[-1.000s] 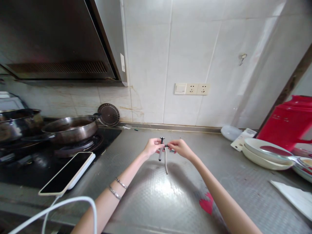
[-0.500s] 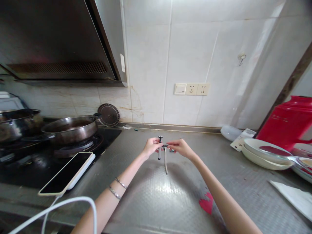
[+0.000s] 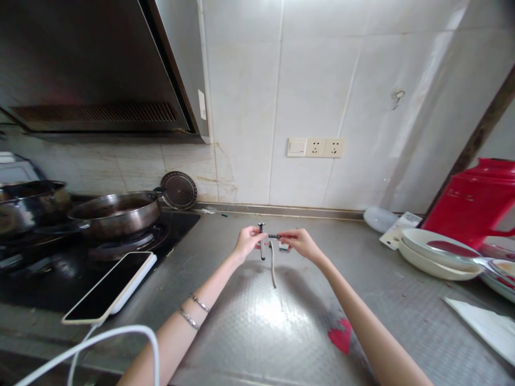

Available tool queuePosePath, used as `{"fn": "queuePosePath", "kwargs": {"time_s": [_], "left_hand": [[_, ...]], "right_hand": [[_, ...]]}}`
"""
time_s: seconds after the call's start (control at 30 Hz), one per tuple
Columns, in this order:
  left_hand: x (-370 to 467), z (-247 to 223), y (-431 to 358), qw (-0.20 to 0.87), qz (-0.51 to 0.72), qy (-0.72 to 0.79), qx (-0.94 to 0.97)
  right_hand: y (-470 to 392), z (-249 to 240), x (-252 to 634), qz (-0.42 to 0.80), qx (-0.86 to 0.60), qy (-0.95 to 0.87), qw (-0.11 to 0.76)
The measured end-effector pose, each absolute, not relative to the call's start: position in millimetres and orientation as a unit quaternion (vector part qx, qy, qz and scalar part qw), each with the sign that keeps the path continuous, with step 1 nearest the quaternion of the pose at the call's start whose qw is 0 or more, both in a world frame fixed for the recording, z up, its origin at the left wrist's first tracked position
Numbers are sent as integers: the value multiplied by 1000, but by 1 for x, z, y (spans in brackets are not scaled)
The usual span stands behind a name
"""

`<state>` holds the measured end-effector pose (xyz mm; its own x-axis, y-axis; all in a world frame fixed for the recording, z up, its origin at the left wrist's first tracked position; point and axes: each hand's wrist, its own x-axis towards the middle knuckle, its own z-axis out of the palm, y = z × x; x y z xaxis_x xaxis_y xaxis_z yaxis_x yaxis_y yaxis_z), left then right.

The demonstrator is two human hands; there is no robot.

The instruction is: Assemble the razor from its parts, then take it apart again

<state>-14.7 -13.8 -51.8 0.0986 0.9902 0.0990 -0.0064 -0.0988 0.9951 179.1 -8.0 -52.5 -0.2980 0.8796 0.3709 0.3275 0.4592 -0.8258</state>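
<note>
My left hand (image 3: 246, 243) is closed around a slim upright handle (image 3: 262, 251), grey with a black lower end and a short silver crosspiece on top, much like a razor handle. My right hand (image 3: 300, 241) pinches a small dark strip (image 3: 274, 236) that points toward the left hand. A narrow gap separates the strip's tip from the left fingertips. Below and between the hands, a short whitish cord (image 3: 273, 268) lies on the counter. Partly hidden under the right fingers is a small light-and-dark object (image 3: 285, 247), too small to make out.
A phone (image 3: 110, 289) with a white cable (image 3: 120, 329) rests at the stove's edge, left. Pans, including a steel pan (image 3: 116, 214), sit on the stove (image 3: 44, 284). To the right stand stacked bowls (image 3: 426, 262), a red flask (image 3: 462, 203) and a white sheet (image 3: 483, 324).
The hands have drawn slightly apart, opening a gap between the dark strip and the left fingers. The left hand and its handle have shifted a little left and up.
</note>
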Motion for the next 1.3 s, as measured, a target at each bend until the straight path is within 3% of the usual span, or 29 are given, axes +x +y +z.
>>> {"fn": "queuePosePath", "kwargs": {"time_s": [0.17, 0.4, 0.53, 1.1, 1.3], "left_hand": [[-13, -57, -11, 459, 503, 468, 563], [-9, -58, -21, 239, 466, 468, 712], [-5, -60, -26, 165, 458, 486, 726], [2, -71, -31, 141, 414, 479, 762], [6, -77, -29, 186, 425, 472, 750]], "right_hand": [[-4, -54, 181, 291, -428, -706, 484], [-8, -51, 174, 263, -424, -692, 522], [-10, -48, 171, 250, -421, -700, 520], [-14, -47, 167, 232, -400, -743, 484], [-16, -45, 166, 244, -399, -745, 475]]}}
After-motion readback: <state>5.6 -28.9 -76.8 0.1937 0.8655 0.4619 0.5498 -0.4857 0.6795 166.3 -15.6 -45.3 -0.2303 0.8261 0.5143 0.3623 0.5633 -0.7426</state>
